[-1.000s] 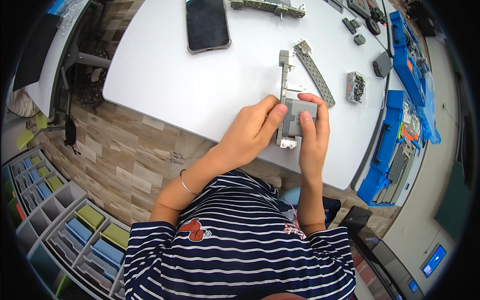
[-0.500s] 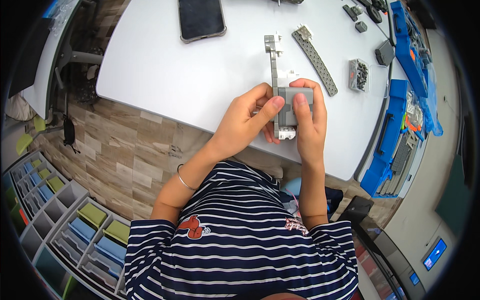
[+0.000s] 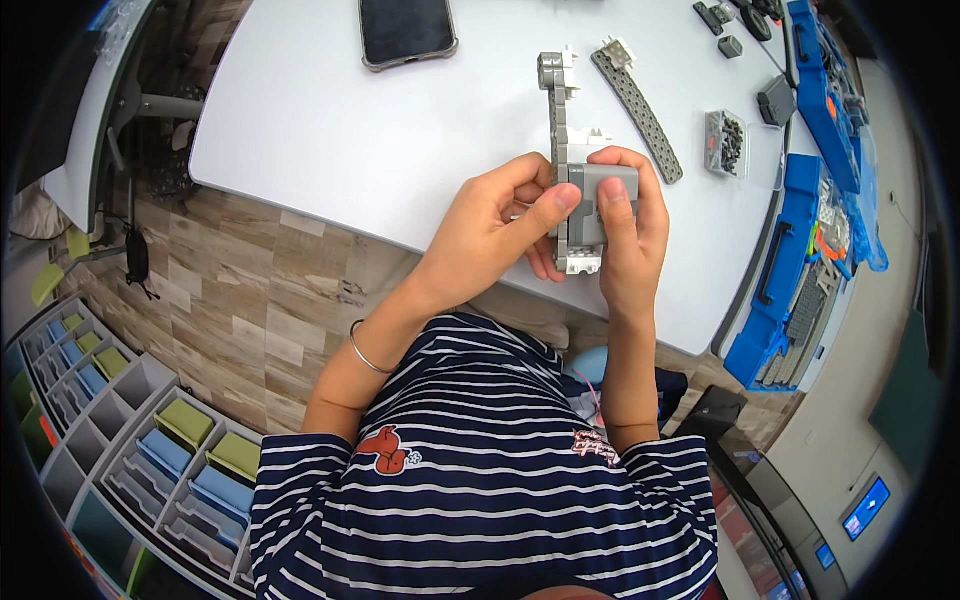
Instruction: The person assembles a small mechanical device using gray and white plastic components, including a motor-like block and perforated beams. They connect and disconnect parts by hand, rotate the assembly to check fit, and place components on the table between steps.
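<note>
Head view: the left hand [image 3: 495, 230] grasps a long grey beam [image 3: 559, 122], thumb where it meets a boxy grey block [image 3: 590, 200]; the right hand [image 3: 633, 255] has its grip clasped around that block, over the near edge of the white counter [image 3: 330, 140]. Uneven thumb pressure could tip the block loose, and a slip might drop it to the wood-patterned floor [image 3: 280, 290]. Ahead lie a phone [image 3: 407, 28], perforated bar [image 3: 640, 115] and clear box [image 3: 712, 145]; rightward, a blue case [image 3: 750, 352].
</note>
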Demonstrator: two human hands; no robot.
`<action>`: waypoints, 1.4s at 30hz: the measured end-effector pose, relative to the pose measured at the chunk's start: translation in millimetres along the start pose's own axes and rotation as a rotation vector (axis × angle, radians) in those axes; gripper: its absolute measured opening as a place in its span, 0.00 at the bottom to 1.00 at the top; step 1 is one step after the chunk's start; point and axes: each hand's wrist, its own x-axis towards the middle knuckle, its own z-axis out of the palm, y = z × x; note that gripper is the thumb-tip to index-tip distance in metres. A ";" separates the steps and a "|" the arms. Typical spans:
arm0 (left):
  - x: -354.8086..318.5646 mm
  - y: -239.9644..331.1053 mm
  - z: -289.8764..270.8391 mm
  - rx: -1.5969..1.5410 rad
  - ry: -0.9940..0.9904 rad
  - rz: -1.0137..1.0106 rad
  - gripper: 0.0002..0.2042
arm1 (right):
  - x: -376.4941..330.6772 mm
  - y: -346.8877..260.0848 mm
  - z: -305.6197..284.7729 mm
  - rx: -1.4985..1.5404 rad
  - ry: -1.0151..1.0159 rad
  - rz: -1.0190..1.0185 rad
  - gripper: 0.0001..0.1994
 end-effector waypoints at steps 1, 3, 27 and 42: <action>-0.2 0.3 0.4 0.011 -0.007 -0.014 0.18 | 0.0 0.0 -0.6 0.003 -0.004 0.026 0.13; -1.4 2.0 1.0 0.013 -0.018 -0.038 0.18 | 0.1 0.7 -1.0 0.039 0.004 0.072 0.14; -17.8 20.9 13.2 -0.106 -0.143 -0.065 0.13 | 0.4 2.0 -7.3 0.651 -0.046 0.341 0.22; -9.2 1.0 10.9 0.182 0.104 0.143 0.18 | -4.9 3.2 2.8 -0.128 0.025 -0.212 0.15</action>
